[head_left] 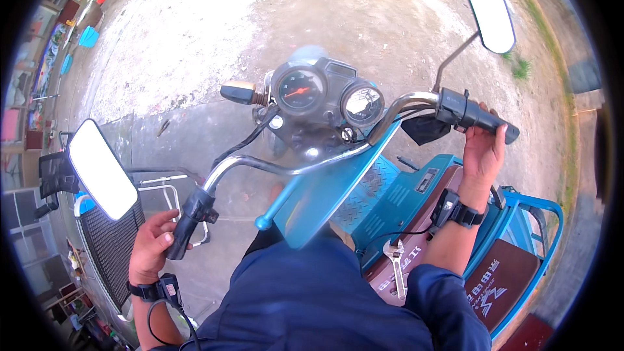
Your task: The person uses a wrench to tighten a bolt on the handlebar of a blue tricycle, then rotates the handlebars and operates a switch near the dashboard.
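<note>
My left hand (151, 242) is closed loosely round the black left grip (182, 234) of a chrome handlebar (286, 168), thumb on the near side. At the other end, my right hand (482, 153) holds the black right grip (489, 123), its fingers partly hidden behind it. The handlebar sits turned at an angle, its right end farther from me. Between the two sides are a round speedometer (300, 90) with an orange needle and a second round dial (363, 104). Below the bar, a blue front panel (331, 185) slants toward me.
An adjustable wrench (395, 266) lies on the brown seat (416, 257) of the blue vehicle. Mirrors stick out at left (103, 170) and right (489, 12). A woven chair (114, 240) stands by my left arm. A blue metal rail (533, 201) borders the right side.
</note>
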`<state>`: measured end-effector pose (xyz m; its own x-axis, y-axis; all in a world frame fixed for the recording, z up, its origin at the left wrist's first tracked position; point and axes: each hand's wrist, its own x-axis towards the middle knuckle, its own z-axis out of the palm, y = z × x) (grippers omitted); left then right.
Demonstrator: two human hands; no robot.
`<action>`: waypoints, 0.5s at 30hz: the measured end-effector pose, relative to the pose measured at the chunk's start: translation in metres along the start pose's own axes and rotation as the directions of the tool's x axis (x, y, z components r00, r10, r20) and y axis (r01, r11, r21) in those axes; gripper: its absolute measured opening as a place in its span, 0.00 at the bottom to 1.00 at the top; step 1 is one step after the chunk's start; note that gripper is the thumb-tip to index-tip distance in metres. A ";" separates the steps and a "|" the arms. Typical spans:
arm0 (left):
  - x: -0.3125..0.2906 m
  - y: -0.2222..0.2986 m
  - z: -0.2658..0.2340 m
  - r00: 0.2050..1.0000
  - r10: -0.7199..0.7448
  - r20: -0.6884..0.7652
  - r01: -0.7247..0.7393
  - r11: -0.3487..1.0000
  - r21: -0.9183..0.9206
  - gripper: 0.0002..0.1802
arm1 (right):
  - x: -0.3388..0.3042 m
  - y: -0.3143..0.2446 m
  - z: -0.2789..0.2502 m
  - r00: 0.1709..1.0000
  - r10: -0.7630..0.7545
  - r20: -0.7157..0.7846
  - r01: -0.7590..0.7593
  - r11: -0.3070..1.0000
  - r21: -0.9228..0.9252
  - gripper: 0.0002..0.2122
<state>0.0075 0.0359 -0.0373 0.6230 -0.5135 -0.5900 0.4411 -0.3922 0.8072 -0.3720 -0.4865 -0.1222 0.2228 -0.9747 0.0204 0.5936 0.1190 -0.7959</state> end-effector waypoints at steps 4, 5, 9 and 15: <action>0.005 0.009 0.015 0.930 -0.304 0.209 0.233 0.923 0.305 0.31 | -0.026 -0.005 -0.018 0.992 0.006 -0.122 -0.006 1.000 0.001 0.23; 0.006 0.009 0.021 0.926 -0.322 0.194 0.227 0.890 0.394 0.28 | -0.030 -0.006 -0.022 0.981 0.027 -0.194 -0.026 1.000 0.012 0.21; -0.004 0.012 0.028 0.938 -0.286 0.196 0.164 0.864 0.475 0.24 | -0.042 -0.006 -0.029 0.973 0.062 -0.220 -0.054 0.998 0.039 0.20; -0.030 0.039 0.021 0.939 -0.249 0.238 0.090 0.844 0.528 0.22 | -0.060 -0.024 -0.035 0.988 -0.041 -0.148 0.046 0.999 0.029 0.20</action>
<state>-0.0075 0.0200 0.0109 0.3212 -0.5658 -0.7594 0.0873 -0.7808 0.6186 -0.4267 -0.4374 -0.1255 0.0811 -0.9960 -0.0370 0.6256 0.0798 -0.7761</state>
